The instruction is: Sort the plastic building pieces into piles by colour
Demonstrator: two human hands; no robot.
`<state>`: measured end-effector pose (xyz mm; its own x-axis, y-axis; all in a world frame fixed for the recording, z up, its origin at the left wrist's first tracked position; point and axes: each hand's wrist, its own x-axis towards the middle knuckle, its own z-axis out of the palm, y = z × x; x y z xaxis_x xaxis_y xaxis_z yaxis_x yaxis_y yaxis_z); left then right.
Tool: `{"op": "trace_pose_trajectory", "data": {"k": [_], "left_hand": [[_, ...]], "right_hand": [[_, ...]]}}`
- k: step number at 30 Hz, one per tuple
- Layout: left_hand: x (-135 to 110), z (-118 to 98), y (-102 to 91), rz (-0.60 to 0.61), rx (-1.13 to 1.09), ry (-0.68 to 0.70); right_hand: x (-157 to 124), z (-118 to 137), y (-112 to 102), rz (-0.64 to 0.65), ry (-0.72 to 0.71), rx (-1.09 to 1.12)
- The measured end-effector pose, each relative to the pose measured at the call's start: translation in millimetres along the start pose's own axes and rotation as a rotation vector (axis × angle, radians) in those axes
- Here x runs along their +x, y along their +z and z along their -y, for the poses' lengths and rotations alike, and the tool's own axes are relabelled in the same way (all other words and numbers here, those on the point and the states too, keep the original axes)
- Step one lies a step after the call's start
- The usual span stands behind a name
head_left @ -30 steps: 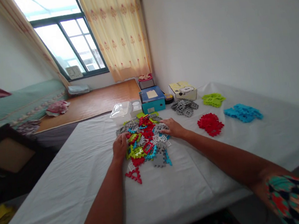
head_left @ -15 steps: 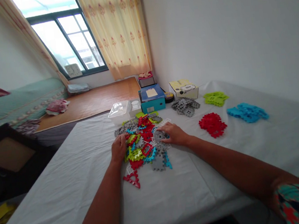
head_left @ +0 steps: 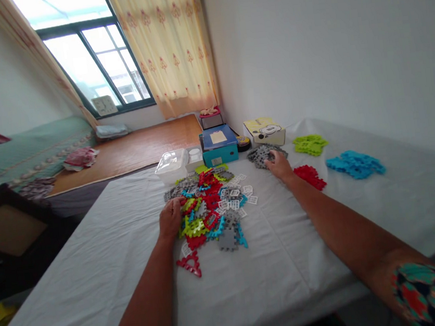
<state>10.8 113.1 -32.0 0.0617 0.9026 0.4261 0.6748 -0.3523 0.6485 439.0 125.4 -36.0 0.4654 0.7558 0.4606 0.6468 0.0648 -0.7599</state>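
Observation:
My left hand point(head_left: 171, 219) rests at the left edge of a mixed heap of plastic interlocking building pieces point(head_left: 195, 227) in red, lime, blue and grey. Its fingers are curled against the heap, and what they grip, if anything, is hidden. My right hand point(head_left: 279, 166) reaches over the grey pile point(head_left: 258, 157), its fingers closed around a grey interlocking piece point(head_left: 267, 153). Small white lattice pieces point(head_left: 234, 204) lie along the heap's right side. A red triangle piece point(head_left: 190, 264) sits at the heap's near end.
Sorted piles of red point(head_left: 310, 177), lime point(head_left: 310, 144) and blue pieces point(head_left: 355, 164) lie to the right on the white cloth. Behind the heap stand a clear plastic tub point(head_left: 171, 165), a blue box point(head_left: 220, 155) and a yellow box point(head_left: 264, 131). The wall borders the table's far right.
My right hand has moved from the mixed heap, right and away from me, to the grey pile with a grey piece. White lattice pieces it covered now show. My left hand stays at the heap.

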Motion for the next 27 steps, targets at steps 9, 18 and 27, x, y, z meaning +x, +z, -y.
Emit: {"op": "trace_pose_trajectory", "data": {"k": [9, 18, 27], "left_hand": [[-1, 0, -0.5, 0.023, 0.038, 0.017], [-1, 0, -0.1, 0.035, 0.025, 0.022], [-1, 2, 0.8, 0.037, 0.046, 0.022]], "right_hand": [[-77, 69, 31, 0.567, -0.568, -0.044], [-89, 93, 16, 0.526, -0.790, -0.068], [-65, 71, 11, 0.358, -0.530, -0.089]]}}
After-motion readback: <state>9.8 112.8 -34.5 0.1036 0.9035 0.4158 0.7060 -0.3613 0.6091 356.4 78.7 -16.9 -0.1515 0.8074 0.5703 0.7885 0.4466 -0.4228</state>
